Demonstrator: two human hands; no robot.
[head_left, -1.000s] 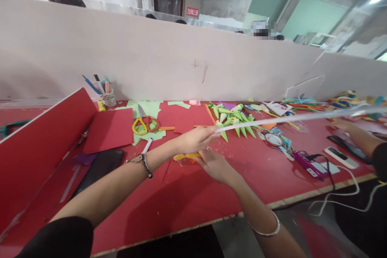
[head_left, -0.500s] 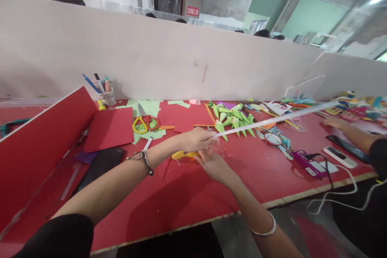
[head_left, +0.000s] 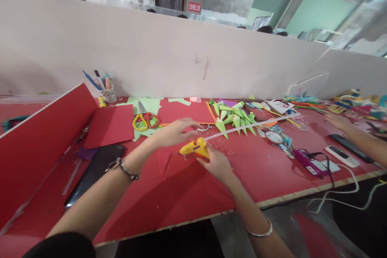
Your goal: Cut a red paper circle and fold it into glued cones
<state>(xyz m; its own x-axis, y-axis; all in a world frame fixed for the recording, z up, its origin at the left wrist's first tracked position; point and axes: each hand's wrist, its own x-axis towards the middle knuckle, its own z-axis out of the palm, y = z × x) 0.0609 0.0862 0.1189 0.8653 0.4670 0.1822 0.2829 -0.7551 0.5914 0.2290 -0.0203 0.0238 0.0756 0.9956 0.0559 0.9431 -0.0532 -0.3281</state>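
My right hand is wrapped round the handle of a yellow hot glue gun, its nozzle pointing left. From the gun's back a long translucent glue stick sticks out to the right, over the table. My left hand hovers just above and left of the gun, fingers stretched out and holding nothing. Below it a small red paper cone lies on the red table. Several light green paper cones are heaped behind the glue stick.
Yellow-and-red-handled scissors lie on green paper scraps, beside red sheets. A black phone and a pen cup are on the left. At right are a purple power strip, a white device and a co-worker's arm.
My left hand has let go of the glue stick at the gun's back and moved left, fingers opening. The glue stick's far end has dropped lower. The glue gun is now plainly visible.
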